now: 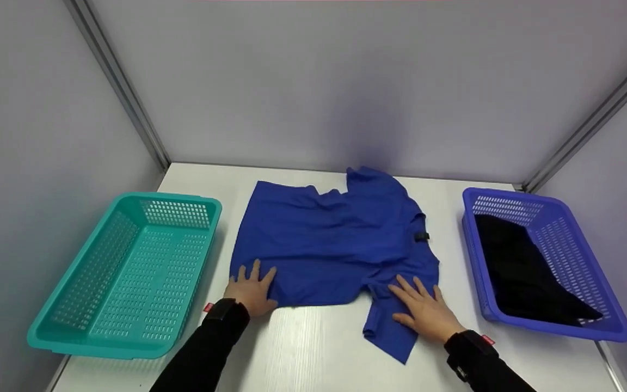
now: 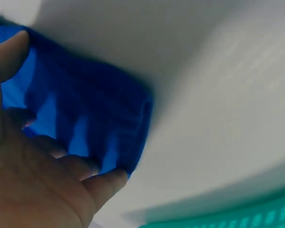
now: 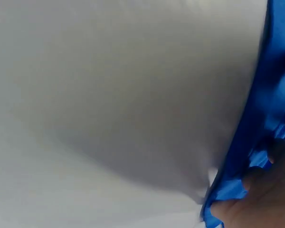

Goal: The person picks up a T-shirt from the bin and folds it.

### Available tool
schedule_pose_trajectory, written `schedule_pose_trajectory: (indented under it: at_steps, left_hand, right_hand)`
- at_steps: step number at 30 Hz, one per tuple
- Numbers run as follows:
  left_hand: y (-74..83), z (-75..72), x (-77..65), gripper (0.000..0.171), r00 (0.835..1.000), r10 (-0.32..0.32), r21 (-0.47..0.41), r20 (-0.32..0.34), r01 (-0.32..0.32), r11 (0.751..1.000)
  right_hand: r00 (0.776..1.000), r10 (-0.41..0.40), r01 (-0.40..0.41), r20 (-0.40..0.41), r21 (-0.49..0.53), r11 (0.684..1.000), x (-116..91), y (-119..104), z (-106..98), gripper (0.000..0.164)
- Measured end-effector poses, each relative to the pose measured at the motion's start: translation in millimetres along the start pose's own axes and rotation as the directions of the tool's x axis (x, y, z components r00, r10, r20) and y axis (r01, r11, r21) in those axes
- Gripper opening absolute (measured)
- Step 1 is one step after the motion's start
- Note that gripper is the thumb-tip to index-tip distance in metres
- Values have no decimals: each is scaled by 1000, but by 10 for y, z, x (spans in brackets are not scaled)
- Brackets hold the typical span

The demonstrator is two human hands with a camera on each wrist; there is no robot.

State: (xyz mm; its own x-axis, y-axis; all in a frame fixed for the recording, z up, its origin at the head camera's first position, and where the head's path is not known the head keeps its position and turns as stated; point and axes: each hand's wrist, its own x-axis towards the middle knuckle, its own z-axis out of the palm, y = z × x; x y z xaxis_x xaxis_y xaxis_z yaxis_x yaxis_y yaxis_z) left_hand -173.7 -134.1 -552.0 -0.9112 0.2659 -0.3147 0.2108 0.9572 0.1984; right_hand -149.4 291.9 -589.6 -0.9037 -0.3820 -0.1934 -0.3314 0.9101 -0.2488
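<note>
A blue short-sleeved shirt [image 1: 319,234] lies spread on the white table, its hem toward the left and its collar, with a small black tag, toward the right. My left hand [image 1: 251,291] rests with spread fingers on the near hem corner; the left wrist view shows the fingers over the blue cloth [image 2: 85,104]. On the right, my right hand [image 1: 425,310] lies with straight, spread fingers across the near sleeve [image 1: 392,332]. In the right wrist view, fingertips [image 3: 228,209] touch the shirt's edge. Some creases run across the shirt's middle.
At the left stands a green perforated basket [image 1: 147,283] with nothing in it. A purple basket [image 1: 558,218] at the right contains folded black cloth [image 1: 520,272]. Grey panels [image 1: 292,81] close off the back and both sides of the white table [image 1: 313,348].
</note>
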Motion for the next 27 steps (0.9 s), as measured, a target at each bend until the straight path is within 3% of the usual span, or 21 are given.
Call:
schedule_pose_trajectory:
  at_steps: [5,10,13,16,20,23,27]
  left_hand:
    - [-95,-80,-104,85,998,-58,49,-3,58,997]
    - [-105,-69,-225,84,998,-33,111,-58,39,993]
    - [-82,11,-266,74,991,17,171,-133,6,985]
    - [-77,118,-277,64,981,65,213,-181,-25,977]
    - [-114,245,-269,49,973,99,260,-207,-42,965]
    - [-154,291,-258,34,960,122,281,-251,-48,958]
    - [-195,276,-221,24,926,152,239,-346,-69,969]
  right_hand:
    - [992,52,-64,-118,-102,993,-62,179,-91,55]
    - [988,88,-109,-128,-160,981,-141,175,-194,58]
    - [987,1,-25,-162,-145,989,-177,156,-158,58]
    - [969,-162,138,-186,-135,981,-234,154,-76,42]
    - [938,-329,315,-112,-125,941,-351,139,11,42]
    - [916,-386,370,-111,-142,918,-406,157,79,45]
    - [889,-401,342,-219,-263,902,-445,235,153,26]
